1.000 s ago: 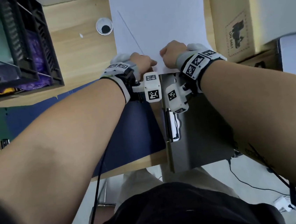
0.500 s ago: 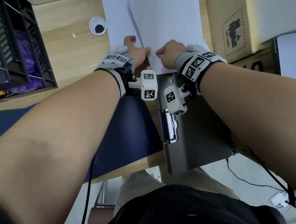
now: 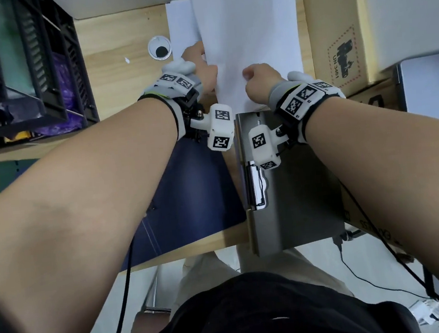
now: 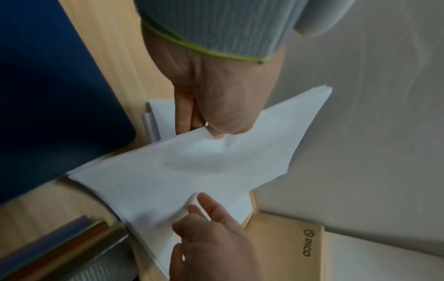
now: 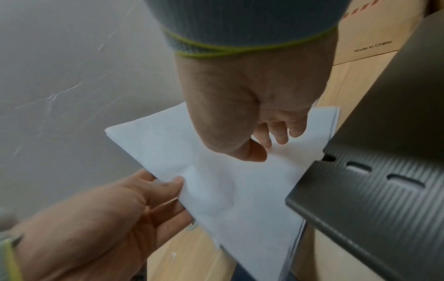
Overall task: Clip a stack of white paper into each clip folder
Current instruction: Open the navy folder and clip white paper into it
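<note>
In the head view both hands hold a sheaf of white paper raised above the flat stack of paper on the wooden table. My left hand pinches the sheaf's left edge and my right hand pinches its near right part. The left wrist view shows the left thumb and fingers clamped on the sheaf. In the right wrist view the right hand grips the paper just beside the grey clip folder. That folder lies near me with its metal clip; a blue folder lies to its left.
A black crate stands at the left and a cardboard box at the right, both close to the paper. A round cable hole sits left of the stack. The table's front edge runs under my forearms; cables hang below.
The sheaf has come up off the flat stack and now stands raised between my hands. My left hand moved to its left edge; the right hand kept its grip.
</note>
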`<action>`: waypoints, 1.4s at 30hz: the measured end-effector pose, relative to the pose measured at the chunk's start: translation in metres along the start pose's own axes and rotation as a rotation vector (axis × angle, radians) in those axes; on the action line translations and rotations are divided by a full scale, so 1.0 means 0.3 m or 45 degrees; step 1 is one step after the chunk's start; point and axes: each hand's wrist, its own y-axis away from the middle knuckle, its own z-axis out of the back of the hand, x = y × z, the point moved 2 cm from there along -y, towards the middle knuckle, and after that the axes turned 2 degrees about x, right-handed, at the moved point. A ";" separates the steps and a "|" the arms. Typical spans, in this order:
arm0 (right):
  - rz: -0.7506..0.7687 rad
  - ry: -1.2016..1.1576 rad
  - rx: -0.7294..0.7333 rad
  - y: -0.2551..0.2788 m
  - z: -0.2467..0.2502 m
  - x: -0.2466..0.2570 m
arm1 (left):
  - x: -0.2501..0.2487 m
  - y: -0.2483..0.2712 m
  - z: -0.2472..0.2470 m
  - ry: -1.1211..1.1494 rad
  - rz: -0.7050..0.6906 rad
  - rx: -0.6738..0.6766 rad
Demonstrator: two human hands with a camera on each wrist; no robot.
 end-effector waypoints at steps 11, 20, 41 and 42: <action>0.040 -0.321 -0.133 0.136 -0.071 0.158 | 0.113 0.294 0.396 -0.149 -0.172 -0.069; 0.301 -0.881 -0.074 0.314 -0.171 0.233 | 0.357 0.557 0.575 -0.154 -0.123 -0.196; 0.463 -0.827 -0.060 0.405 -0.274 0.242 | 0.462 0.645 0.540 0.106 0.120 -0.255; 0.473 -0.851 -0.074 0.406 -0.270 0.248 | 0.458 0.639 0.545 0.120 0.121 -0.290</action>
